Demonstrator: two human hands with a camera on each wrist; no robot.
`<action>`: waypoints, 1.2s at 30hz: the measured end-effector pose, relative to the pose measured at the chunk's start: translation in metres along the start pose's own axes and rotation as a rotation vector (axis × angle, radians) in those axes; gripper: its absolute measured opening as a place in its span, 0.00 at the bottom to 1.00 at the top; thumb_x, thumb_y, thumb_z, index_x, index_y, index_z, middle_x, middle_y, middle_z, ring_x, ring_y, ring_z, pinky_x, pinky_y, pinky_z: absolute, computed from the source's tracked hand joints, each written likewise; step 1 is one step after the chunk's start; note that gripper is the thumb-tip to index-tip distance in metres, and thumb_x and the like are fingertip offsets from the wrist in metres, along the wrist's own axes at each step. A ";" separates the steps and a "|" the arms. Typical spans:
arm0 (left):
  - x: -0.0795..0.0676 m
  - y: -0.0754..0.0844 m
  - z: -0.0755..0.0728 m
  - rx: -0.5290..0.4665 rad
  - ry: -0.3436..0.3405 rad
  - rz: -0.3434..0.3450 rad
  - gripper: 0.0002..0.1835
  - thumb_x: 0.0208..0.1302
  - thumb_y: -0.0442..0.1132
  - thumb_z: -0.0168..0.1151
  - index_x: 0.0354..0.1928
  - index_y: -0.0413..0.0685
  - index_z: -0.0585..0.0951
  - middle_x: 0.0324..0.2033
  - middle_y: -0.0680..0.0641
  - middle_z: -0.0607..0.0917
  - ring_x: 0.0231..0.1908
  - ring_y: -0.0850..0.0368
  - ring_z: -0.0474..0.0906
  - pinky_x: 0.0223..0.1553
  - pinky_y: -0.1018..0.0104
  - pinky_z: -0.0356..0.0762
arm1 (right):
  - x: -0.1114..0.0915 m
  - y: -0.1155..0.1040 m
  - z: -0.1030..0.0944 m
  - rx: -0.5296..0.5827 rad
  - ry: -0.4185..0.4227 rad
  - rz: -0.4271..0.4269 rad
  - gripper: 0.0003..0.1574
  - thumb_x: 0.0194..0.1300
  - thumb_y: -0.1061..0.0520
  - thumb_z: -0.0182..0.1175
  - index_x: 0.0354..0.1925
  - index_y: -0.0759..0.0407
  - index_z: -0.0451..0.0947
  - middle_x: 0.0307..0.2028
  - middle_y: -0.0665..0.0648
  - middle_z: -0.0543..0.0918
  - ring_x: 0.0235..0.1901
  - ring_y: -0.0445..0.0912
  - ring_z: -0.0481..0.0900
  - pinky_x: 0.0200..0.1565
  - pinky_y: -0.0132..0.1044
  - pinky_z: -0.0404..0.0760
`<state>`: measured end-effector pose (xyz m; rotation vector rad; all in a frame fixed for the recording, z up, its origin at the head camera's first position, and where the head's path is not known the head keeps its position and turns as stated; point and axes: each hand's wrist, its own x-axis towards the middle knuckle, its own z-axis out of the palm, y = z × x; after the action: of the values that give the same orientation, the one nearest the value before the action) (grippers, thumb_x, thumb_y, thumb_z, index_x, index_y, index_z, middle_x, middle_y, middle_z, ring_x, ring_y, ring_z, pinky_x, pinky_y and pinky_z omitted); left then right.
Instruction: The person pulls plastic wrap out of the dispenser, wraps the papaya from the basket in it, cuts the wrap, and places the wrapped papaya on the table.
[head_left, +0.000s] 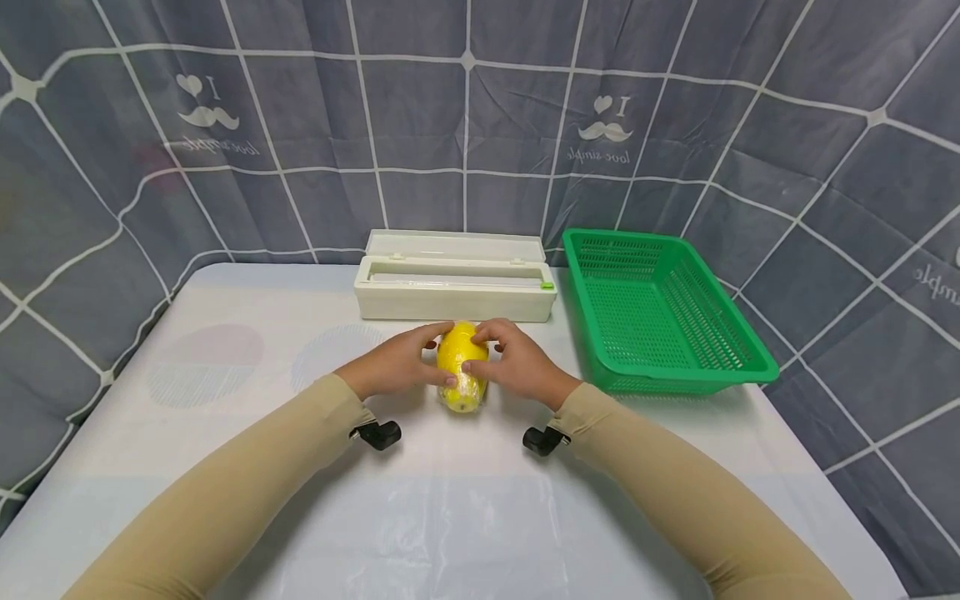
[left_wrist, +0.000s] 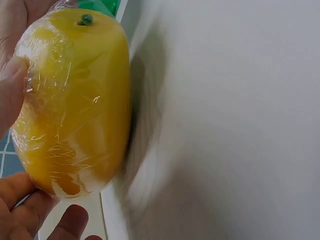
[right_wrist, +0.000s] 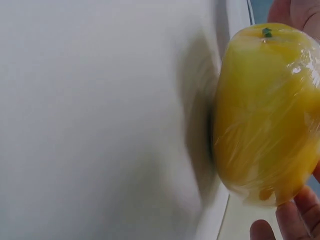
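A yellow oval melon (head_left: 463, 382) wrapped in clear cling film (left_wrist: 65, 165) lies on its side on the table, its small green stem (right_wrist: 267, 32) facing the near edge. From the left, my left hand (head_left: 401, 362) holds it, thumb on the near upper part and fingertips toward the far end. My right hand (head_left: 525, 365) grips it from the other side, its thumb pressing on the film. Wrinkles and shiny folds of film cover the melon's skin in both wrist views. The wrist views show some fingers (left_wrist: 35, 210) bent near the melon's far end.
Behind the melon stands a white cling film dispenser (head_left: 455, 305) with its lid raised and a green slider at the right. At the back right sits a green perforated basket (head_left: 675, 379). A grey checked curtain (head_left: 420, 108) hangs behind the white-covered table (head_left: 450, 517).
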<state>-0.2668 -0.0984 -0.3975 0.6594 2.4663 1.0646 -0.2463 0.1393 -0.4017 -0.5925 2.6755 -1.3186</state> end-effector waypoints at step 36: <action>0.005 -0.009 -0.004 -0.045 -0.100 0.051 0.52 0.66 0.54 0.75 0.83 0.54 0.55 0.82 0.50 0.59 0.74 0.40 0.69 0.73 0.41 0.71 | 0.001 -0.002 -0.008 -0.049 -0.060 0.041 0.17 0.72 0.51 0.68 0.50 0.60 0.75 0.74 0.61 0.71 0.71 0.60 0.72 0.74 0.63 0.68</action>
<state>-0.2759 -0.1035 -0.4024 0.7470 2.3454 1.0757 -0.2487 0.1437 -0.3958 -0.5695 2.6642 -1.2085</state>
